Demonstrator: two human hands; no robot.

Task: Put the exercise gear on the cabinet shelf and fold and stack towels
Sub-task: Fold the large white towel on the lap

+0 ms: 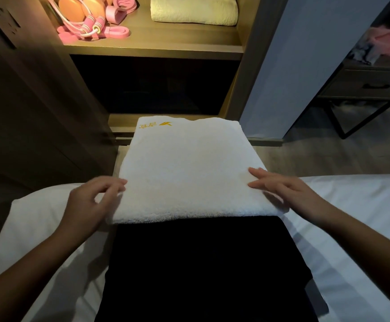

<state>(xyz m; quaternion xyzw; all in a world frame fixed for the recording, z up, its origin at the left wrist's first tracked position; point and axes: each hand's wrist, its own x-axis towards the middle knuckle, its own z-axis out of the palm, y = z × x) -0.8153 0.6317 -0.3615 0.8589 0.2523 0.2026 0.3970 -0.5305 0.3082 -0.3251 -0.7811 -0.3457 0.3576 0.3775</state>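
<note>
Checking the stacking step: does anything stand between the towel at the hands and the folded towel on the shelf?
Nothing visible does. From the near towel up to the shelf towel the way is open. The pink gear lies left of the shelf towel, apart from it.

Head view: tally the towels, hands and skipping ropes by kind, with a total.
Towels: 2, the lap towel and the shelf towel
Hands: 2, the left hand and the right hand
Skipping rope: 1
Total: 5
</note>
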